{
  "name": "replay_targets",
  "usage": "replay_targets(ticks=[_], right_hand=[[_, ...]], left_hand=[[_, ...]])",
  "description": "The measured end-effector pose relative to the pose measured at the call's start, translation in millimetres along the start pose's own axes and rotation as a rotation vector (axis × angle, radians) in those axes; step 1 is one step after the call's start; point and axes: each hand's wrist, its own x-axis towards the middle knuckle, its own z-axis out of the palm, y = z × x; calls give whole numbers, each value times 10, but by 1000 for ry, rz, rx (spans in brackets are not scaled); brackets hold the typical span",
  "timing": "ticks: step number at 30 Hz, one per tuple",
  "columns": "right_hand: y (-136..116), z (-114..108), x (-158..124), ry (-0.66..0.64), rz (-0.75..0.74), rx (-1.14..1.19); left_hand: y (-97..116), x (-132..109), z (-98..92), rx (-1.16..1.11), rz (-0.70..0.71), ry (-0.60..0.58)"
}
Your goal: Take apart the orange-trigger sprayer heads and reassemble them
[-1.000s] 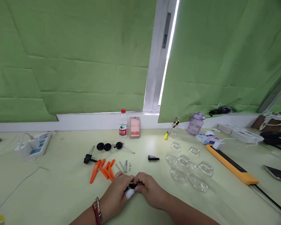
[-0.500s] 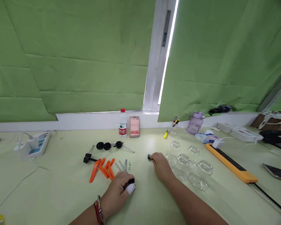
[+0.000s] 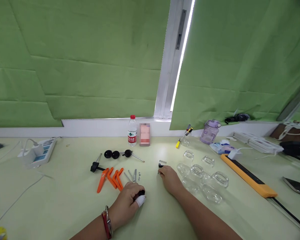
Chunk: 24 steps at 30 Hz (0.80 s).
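Note:
My left hand, its thumb wrapped in white, is closed round a small black part, mostly hidden by the fingers. My right hand rests on the table with its fingertips pinched; a tiny bit of something shows at them, too small to name. Just beyond those fingers lie small metal springs and a small black piece. Past my left hand are metal screws, small nuts and several bent orange handles.
Black round parts and a black part with a rod lie further left. Clear glass jars stand right of my right hand. A water bottle, a purple jug and an orange power strip are around.
My right hand has drawn back slightly towards me, off the springs, which now show fully with the black piece beside them. My left hand keeps its hold on the black part.

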Motion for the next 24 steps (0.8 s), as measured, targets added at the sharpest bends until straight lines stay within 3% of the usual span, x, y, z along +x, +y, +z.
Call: replay_targets(ticks=[10, 15, 24], right_hand=[[-297, 100, -127, -96, -156, 128], [-410, 125, -135, -134, -230, 58], [-426, 159, -131, -160, -252, 48]], left_hand=[[11, 6, -5, 41, 12, -13], [-3, 6, -4, 51, 23, -17], [-15, 14, 1, 69, 40, -32]])
